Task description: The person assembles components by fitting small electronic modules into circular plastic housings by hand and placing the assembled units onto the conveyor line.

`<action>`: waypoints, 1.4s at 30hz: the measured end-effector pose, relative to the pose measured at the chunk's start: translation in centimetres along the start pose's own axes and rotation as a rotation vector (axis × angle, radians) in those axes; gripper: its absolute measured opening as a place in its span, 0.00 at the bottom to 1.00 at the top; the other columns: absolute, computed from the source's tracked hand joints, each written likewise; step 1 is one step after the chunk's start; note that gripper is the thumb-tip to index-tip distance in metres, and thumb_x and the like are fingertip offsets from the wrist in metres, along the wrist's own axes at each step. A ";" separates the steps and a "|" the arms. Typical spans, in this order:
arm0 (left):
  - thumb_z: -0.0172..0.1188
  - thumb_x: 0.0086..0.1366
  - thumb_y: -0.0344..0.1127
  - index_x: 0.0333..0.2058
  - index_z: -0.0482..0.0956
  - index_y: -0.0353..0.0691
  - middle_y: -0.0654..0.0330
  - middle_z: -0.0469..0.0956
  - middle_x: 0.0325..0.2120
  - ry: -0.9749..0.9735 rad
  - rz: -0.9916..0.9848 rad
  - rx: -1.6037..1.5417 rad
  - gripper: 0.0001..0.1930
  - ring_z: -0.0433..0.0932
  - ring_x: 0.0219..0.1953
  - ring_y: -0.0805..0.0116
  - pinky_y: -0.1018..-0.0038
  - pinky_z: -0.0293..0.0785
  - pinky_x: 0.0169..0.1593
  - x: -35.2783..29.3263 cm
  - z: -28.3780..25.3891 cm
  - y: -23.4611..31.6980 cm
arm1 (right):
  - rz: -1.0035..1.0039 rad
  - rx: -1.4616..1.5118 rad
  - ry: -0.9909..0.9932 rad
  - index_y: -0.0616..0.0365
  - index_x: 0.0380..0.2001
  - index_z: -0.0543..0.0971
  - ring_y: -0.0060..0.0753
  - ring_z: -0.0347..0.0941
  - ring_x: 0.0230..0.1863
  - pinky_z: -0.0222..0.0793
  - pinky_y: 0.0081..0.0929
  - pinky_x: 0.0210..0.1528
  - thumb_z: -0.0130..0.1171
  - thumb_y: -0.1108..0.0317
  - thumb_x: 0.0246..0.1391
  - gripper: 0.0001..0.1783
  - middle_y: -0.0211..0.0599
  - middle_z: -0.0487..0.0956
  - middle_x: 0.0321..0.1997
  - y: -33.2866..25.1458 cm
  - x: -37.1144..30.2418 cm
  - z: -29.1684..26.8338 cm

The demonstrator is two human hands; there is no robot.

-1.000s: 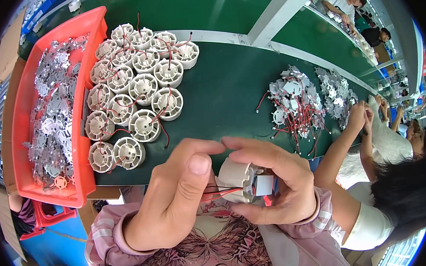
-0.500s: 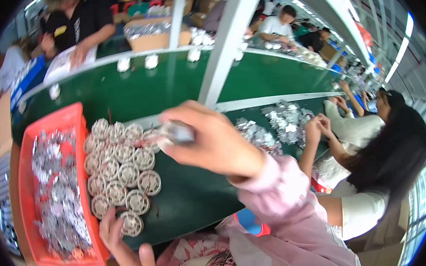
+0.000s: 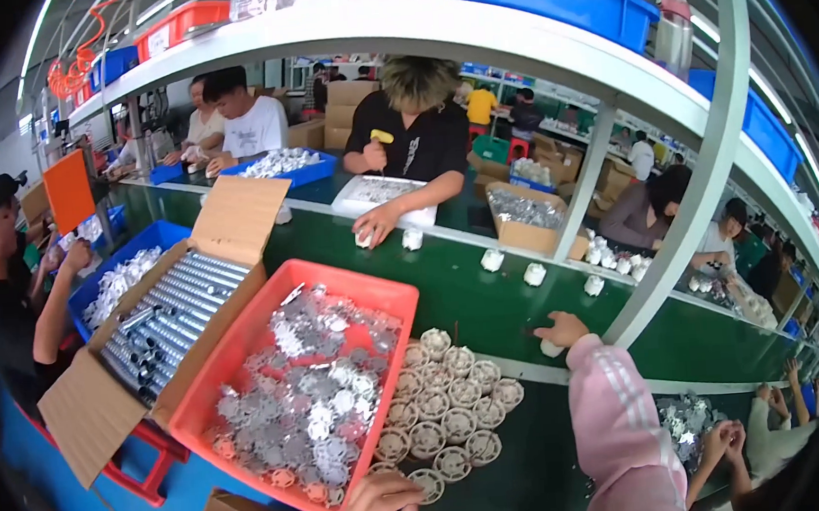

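Note:
My right hand (image 3: 564,328) reaches across to the green conveyor, its fingers closed around a small white part (image 3: 551,348), mostly covered by the hand. At the lower edge is my left hand (image 3: 379,504), fingers bent and loosely apart, with nothing visible in them. Its fingertips are beside the nearest of several cream round spoked parts (image 3: 458,425), which sit packed together on the dark green worktop. Left of them stands a red-orange bin (image 3: 188,418) of thin silvery metal plates (image 3: 329,394).
An opened carton (image 3: 236,215) of metal tubes and a blue bin (image 3: 157,237) stand left. White parts (image 3: 492,260) dot the conveyor (image 3: 449,272). A slanted post (image 3: 674,237) rises right of my hand. Across the belt, a person (image 3: 410,132) touches another white part. More plates (image 3: 687,421) lie right.
The view has swung left and up. My right hand has gone from above the round parts out to the conveyor with the white part. My left fingers have bent more.

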State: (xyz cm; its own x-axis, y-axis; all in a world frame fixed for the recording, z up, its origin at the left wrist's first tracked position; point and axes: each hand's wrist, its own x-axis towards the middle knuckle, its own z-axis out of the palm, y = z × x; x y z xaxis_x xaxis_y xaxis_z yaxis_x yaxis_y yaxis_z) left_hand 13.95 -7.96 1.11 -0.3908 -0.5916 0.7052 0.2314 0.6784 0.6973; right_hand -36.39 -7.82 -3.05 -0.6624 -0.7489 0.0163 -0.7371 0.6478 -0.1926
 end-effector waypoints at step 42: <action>0.56 0.60 0.28 0.47 0.72 0.35 0.46 0.68 0.49 -0.245 -0.295 0.591 0.15 0.66 0.50 0.44 0.56 0.62 0.53 0.7 0.0 -3.6 | -0.254 0.071 0.241 0.55 0.48 0.66 0.57 0.71 0.49 0.69 0.44 0.50 0.61 0.62 0.47 0.25 0.46 0.69 0.52 -9.0 16.4 6.0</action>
State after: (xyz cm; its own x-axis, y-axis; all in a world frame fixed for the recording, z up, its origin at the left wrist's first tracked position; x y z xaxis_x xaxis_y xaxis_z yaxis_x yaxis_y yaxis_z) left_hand 12.82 -10.81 -0.93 -0.5683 -0.7191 0.3999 -0.4105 0.6690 0.6196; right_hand -39.80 -26.79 -6.88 -0.4784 -0.8247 0.3017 -0.8765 0.4278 -0.2205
